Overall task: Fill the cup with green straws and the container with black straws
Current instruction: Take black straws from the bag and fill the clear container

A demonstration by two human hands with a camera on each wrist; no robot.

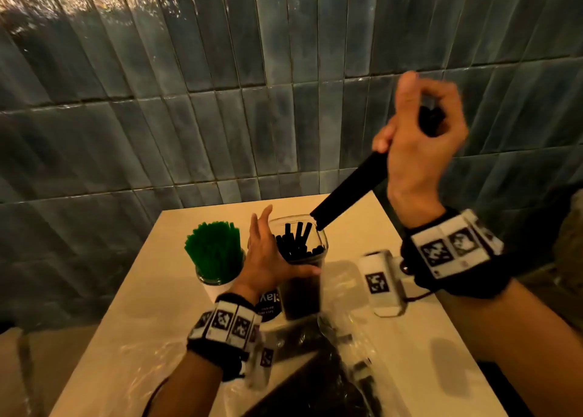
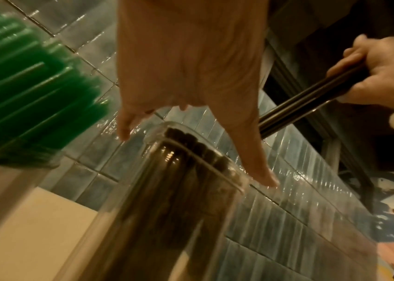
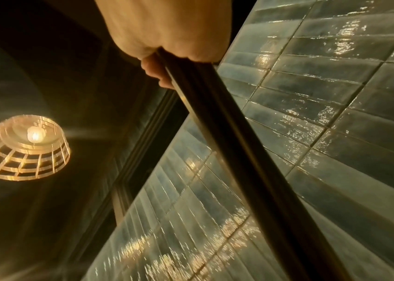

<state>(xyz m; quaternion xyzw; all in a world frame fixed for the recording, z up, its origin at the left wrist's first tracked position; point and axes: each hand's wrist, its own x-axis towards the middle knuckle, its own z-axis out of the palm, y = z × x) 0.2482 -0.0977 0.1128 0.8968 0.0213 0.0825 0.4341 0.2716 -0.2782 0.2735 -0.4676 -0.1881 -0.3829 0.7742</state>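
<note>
A clear container [image 1: 303, 285] [image 2: 167, 209] stands mid-table with several black straws inside. My left hand [image 1: 268, 259] [image 2: 191, 76] is at its left side, fingers straight and spread, thumb against its front wall. My right hand [image 1: 422, 132] [image 2: 378, 76] [image 3: 167, 28] is raised above and to the right and grips a bundle of black straws [image 1: 347, 192] [image 2: 306, 100] [image 3: 239, 152]. The bundle slants down-left, its lower end just over the container's rim. Left of the container, a cup [image 1: 217, 274] holds a dense bunch of green straws [image 1: 214, 249] [image 2: 23, 85].
The pale table [image 1: 151, 306] ends against a grey-blue tiled wall [image 1: 220, 101]. Crumpled clear plastic wrapping [image 1: 344, 347] with dark straws lies on the near side. A round black label [image 1: 268, 306] sits beside the container's base. A ceiling lamp [image 3: 23, 148] shows in the right wrist view.
</note>
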